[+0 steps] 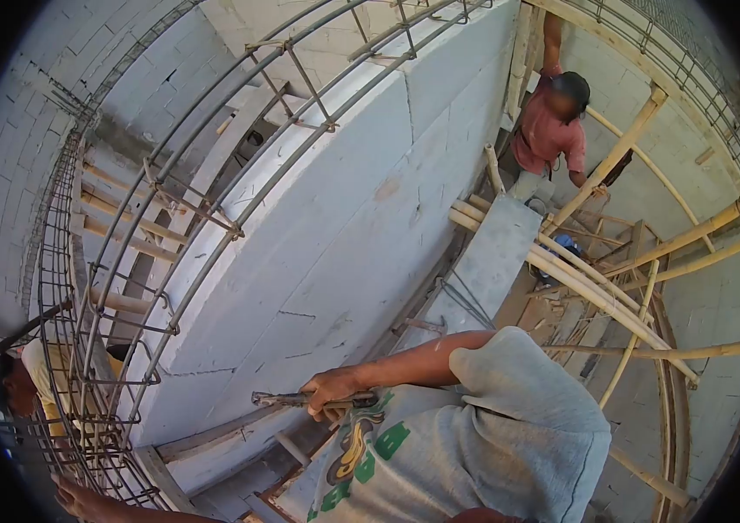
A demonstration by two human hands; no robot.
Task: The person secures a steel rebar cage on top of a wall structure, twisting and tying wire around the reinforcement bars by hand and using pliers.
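Observation:
My right hand point(332, 392) is closed around a pair of worn metal pincers point(279, 398), held in front of my grey printed shirt point(474, 427). The head of the pincers points left, toward the white block wall point(317, 288). At the lower left edge, my left hand point(82, 499) is beside the lower end of a rebar cage point(112, 436). Its fingers look apart, with one stretched out toward the bars; whether it touches them is hard to tell. The cage, made of long bars and square stirrups, curves along the wall's top.
A co-worker in a red shirt point(553, 131) stands among bamboo poles point(596, 292) at the upper right. Another person in yellow point(38, 383) is behind the cage at left. A grey board point(483, 261) carries loose rods and a hammer point(422, 325).

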